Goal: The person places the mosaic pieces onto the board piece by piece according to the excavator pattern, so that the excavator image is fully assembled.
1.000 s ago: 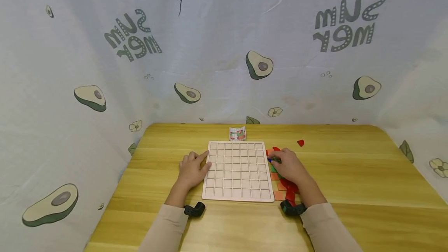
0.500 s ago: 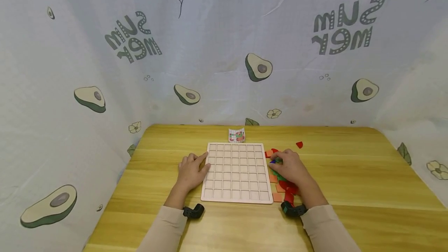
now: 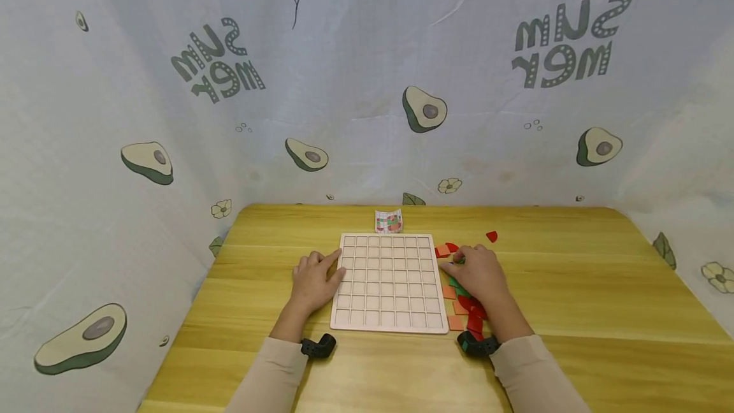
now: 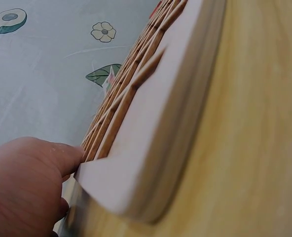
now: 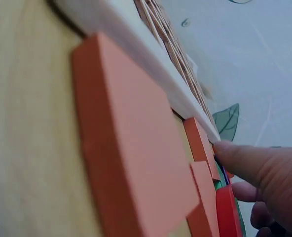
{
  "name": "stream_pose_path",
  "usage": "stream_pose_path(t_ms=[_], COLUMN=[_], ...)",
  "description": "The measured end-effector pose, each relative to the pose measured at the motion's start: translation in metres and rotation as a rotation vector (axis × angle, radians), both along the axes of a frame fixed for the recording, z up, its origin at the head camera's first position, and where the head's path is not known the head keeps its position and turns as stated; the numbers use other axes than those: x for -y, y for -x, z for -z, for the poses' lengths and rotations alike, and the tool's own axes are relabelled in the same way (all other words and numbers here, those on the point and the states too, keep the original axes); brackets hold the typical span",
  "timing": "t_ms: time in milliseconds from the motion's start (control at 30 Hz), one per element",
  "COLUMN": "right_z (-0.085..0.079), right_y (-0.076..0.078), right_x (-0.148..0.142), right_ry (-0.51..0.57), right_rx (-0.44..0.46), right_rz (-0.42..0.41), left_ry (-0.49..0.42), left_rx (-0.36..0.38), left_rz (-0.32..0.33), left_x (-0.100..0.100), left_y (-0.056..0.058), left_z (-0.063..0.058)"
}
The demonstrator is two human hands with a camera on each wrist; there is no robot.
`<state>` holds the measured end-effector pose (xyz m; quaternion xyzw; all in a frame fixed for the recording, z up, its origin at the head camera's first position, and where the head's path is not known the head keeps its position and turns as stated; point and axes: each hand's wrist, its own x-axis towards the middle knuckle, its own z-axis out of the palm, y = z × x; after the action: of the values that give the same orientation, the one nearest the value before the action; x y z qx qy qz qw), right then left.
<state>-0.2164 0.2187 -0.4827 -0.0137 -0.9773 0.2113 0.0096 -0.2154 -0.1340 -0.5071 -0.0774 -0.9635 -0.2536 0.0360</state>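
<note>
A pale wooden grid board [image 3: 390, 282] lies flat on the table, all its cells bare. My left hand [image 3: 321, 269] rests beside it, straight fingers touching its left edge; the left wrist view shows a fingertip [image 4: 62, 153] against the board's corner [image 4: 136, 163]. My right hand [image 3: 473, 266] lies over a pile of red, orange and green tiles [image 3: 461, 308] right of the board. Its thumb [image 5: 244, 160] and curled fingers close on a green tile [image 3: 459, 260] near the top of the pile. A large orange tile [image 5: 131, 143] lies against the board's side [image 5: 136, 54].
A small patterned card [image 3: 388, 221] lies just beyond the board. A lone red tile [image 3: 491, 236] sits apart at the right. An avocado-print cloth [image 3: 367, 81] walls the wooden table [image 3: 573, 285] on three sides. Black wrist mounts [image 3: 318, 346] sit near the front edge.
My right hand has crept a little farther up the tile pile; the blue piece seen at its fingertips earlier no longer shows in the head view. The left hand and board have stayed put.
</note>
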Motion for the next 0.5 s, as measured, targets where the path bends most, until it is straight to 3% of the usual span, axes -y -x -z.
stream_pose_path(t_ms=[133, 500], right_z=[-0.0009, -0.0010], right_y=[0.0010, 0.0027], right_x=[0.0006, 0.0032], right_ry=[0.000, 0.097], right_rx=[-0.018, -0.027], right_rz=[-0.019, -0.201], left_ry=[0.000, -0.003], left_rx=[-0.009, -0.010], left_rz=[-0.002, -0.001], left_x=[0.0002, -0.0006], left_y=[0.0006, -0.0011], left_z=[-0.0012, -0.0015])
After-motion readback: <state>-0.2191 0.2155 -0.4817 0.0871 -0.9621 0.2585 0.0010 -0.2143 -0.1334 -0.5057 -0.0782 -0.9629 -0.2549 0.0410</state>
